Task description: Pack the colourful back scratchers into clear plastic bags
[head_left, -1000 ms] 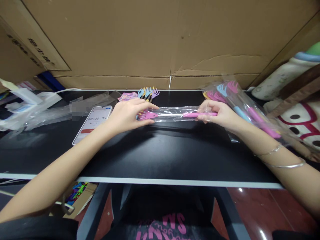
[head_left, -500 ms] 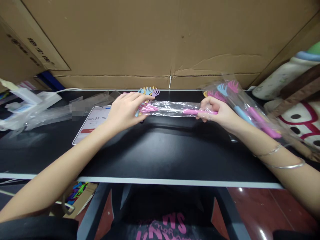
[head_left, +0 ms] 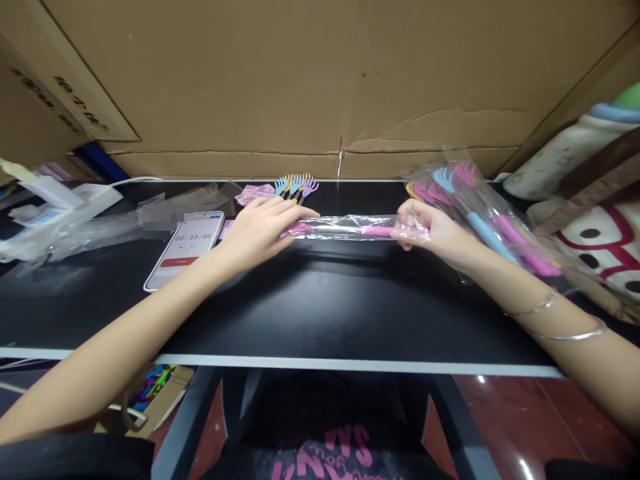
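Observation:
A pink back scratcher (head_left: 377, 231) in a clear plastic sleeve (head_left: 340, 225) stretches level between my hands, above the black table. My left hand (head_left: 267, 223) is closed over its head end, which the fingers largely hide. At the handle end, my right hand (head_left: 423, 225) grips the sleeve and handle with bent fingers. Just behind my left hand lie several unwrapped back scratchers (head_left: 297, 185), blue, yellow and purple, beside a pink printed card (head_left: 255, 193). To the right of my right hand are bagged back scratchers (head_left: 483, 227) in pink, blue and yellow.
A phone (head_left: 186, 250) showing a timer lies left of my left hand. Clear plastic sleeves (head_left: 120, 223) and a white power strip (head_left: 65, 200) are farther left. Cardboard (head_left: 320, 80) walls the back. A bottle (head_left: 570, 153) and a patterned bag (head_left: 600, 240) stand at the right.
Both hands have come slightly lower and nearer with the sleeved back scratcher. My left hand has uncovered the printed card and more of the phone and the loose back scratchers.

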Demonstrator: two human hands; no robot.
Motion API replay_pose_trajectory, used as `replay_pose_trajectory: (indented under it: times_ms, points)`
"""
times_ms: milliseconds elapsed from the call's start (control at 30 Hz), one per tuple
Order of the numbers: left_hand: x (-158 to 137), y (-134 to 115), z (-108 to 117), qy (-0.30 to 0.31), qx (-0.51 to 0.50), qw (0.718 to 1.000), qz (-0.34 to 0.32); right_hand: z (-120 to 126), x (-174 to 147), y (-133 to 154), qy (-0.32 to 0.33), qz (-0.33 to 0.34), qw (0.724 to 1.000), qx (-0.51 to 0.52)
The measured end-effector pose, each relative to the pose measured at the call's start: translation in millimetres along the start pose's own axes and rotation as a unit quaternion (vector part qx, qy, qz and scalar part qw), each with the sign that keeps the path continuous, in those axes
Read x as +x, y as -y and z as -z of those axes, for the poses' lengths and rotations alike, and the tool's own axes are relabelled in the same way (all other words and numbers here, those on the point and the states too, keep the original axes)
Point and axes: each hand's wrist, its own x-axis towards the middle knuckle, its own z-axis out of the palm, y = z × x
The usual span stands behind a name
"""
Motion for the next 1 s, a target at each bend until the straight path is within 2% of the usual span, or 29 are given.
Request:
replay_pose_trajectory:
  times_ms: [133, 267, 433, 733, 1000]
  points:
    - [-0.3, -2.2, 1.5, 0.004, 0.004, 1.000, -0.014, 0.1, -0.5, 0.1, 0.014, -0.014, 1.000, -0.004]
    - [-0.5, 0.0, 3.7, 0.013, -0.003, 1.000, 0.012, 0.4, -0.2, 3.0, 0.013, -0.014, 1.000, 0.009]
    - [-0.5, 2.1, 6.0, 0.019, 0.005, 0.998, 0.054, 1.0, -0.2, 6.2, -0.004, -0.022, 0.997, 0.069]
    - [-1.5, 3.0, 5.7, 0.011, 0.002, 0.999, 0.044, 5.6, 0.1, 5.9, 0.033, -0.071, 0.983, 0.165]
    - [-1.5, 5.3, 4.9, 0.020, -0.006, 0.999, 0.044, 7.1, 0.4, 9.0, 0.055, -0.065, 0.986, 0.144]
